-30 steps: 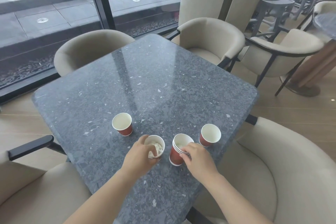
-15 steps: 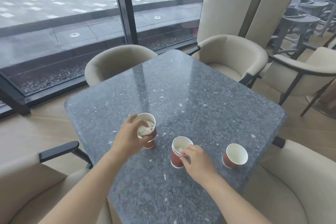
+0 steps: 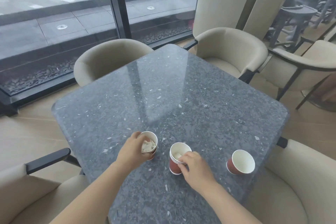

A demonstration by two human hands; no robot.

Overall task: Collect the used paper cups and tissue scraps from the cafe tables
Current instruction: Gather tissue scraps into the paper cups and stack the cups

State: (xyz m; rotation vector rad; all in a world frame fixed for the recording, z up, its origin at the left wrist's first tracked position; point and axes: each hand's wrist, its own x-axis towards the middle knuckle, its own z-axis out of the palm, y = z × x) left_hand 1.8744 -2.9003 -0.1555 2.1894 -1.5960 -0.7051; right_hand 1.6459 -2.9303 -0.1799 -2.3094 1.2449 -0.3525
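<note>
Left hand [image 3: 131,151] has carried the tissue-stuffed cup [image 3: 151,137] leftward away from the cup stack [image 3: 175,166] and grips its rim, just left of the stack; right hand [image 3: 197,168] pinches the stack's rims, covering its near right side. Right of the stack, one empty cup [image 3: 241,162] stands apart on the table [image 3: 172,87]. Beyond the stack: beige chairs [image 3: 109,56], then window [image 3: 54,14].

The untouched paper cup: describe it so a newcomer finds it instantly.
Start at the grey speckled table. Near its front edge, the untouched cup is rightmost, beyond the right hand. Unlike the stack and the tissue-filled cup, it is single, empty and unheld.
</note>
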